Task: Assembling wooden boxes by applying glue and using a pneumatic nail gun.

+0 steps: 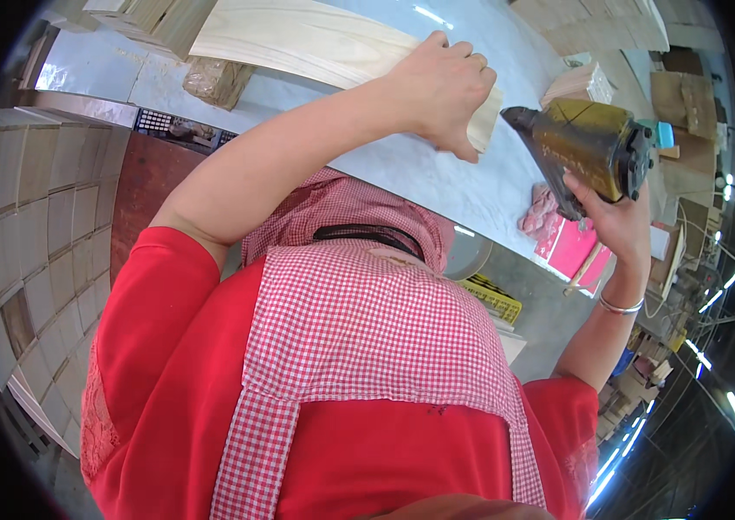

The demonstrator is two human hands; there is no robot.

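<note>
My left hand (450, 95) grips the right end of a long pale wooden board (307, 39). Its fingers curl over the far edge, and the thumb lies on the near side by a small pale wood end piece (486, 124). Whether that piece is separate from the board is partly hidden by my hand. In my right hand (614, 221) is a yellow-brown and black nail gun (584, 143), held up with its nose pointing left, just apart from the board's end. Beneath the board's left part sits a block wrapped in brown tape (216, 82).
The white-topped table (437, 195) spans the far side. On it are stacked wood pieces (580, 84) and a pink crumpled cloth (541, 214) beside a bright pink box (577, 251). More boards (146, 22) stand at the far left. Tall wood stacks (47, 208) rise on my left.
</note>
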